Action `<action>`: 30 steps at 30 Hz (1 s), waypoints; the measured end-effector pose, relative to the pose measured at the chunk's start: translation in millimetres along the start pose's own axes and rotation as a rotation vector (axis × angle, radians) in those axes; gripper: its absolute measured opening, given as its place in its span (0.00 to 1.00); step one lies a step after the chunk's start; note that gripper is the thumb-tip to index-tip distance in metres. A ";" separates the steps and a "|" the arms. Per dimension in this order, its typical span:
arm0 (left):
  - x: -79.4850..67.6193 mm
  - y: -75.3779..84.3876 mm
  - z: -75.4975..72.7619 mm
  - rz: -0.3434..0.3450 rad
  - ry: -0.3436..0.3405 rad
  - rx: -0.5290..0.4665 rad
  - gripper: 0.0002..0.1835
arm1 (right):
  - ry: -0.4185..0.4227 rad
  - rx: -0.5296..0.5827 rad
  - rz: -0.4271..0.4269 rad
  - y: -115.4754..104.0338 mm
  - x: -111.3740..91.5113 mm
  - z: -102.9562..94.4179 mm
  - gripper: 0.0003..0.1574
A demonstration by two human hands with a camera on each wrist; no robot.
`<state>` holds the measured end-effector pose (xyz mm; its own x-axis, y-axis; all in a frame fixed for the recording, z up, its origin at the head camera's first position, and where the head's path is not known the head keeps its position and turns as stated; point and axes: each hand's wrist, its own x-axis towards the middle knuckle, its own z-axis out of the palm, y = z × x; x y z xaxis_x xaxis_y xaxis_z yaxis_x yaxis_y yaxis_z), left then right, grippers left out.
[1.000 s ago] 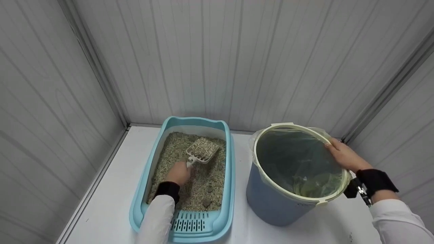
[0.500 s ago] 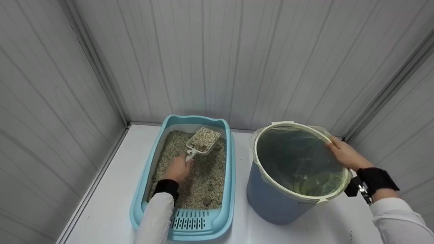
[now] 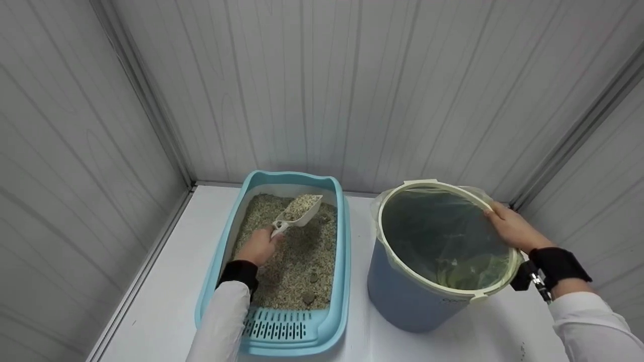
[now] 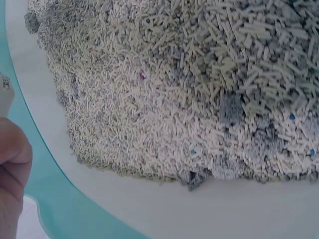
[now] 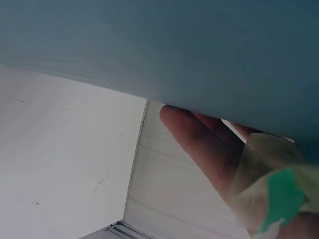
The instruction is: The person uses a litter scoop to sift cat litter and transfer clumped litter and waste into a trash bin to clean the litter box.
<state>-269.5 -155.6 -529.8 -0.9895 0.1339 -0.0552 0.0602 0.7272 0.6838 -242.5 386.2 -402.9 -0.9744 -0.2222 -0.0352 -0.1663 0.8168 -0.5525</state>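
Observation:
My left hand [image 3: 259,246] grips the handle of a white litter scoop [image 3: 308,217] heaped with pale pellets, tilted sideways over the litter box [image 3: 343,261]. Beneath it spreads cat litter [image 3: 287,286], with dark clumps [image 3: 308,297] near the front. Only part of that hand [image 4: 11,154] and a bit of the scoop [image 4: 5,97] show at the left wrist view's edge. At the right, my right hand [image 3: 515,229] holds the pale rim of a blue bin [image 3: 402,291], thumb on top. In the right wrist view its fingers [image 5: 199,142] lie against the bin's outside.
A thin translucent bag [image 3: 443,236] lines the bin and folds over its rim. Slotted holes mark the litter box's front ledge [image 3: 287,347]. Both containers stand on a white surface [image 3: 161,281], with grey panel walls [image 3: 322,90] behind and at both sides.
My left hand has drawn slightly left and up in the head view, and the scoop has gone from lying flat to tilted on its side. The right hand keeps its hold on the bin rim.

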 end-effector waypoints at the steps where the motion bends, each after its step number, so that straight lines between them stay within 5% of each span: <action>1: -0.4 -0.4 -1.4 -0.001 -0.005 0.002 0.14 | 0.005 -0.003 0.000 -0.3 0.3 0.3 0.32; 12: -0.9 -9.5 -9.3 -0.005 0.006 0.075 0.17 | 0.015 -0.010 0.047 -3.9 1.4 3.0 0.33; 20: -5.4 -19.6 -7.5 0.015 0.101 0.234 0.27 | 0.062 -0.024 0.082 -9.4 3.7 7.5 0.30; 30: -8.8 -24.7 1.1 0.149 0.232 0.375 0.13 | 0.093 -0.030 0.078 -8.0 3.5 6.3 0.22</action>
<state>-262.1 -174.0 -547.0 -0.9671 0.1324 0.2174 0.2053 0.9105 0.3590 -243.6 375.4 -403.9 -0.9941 -0.1081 0.0013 -0.0926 0.8457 -0.5256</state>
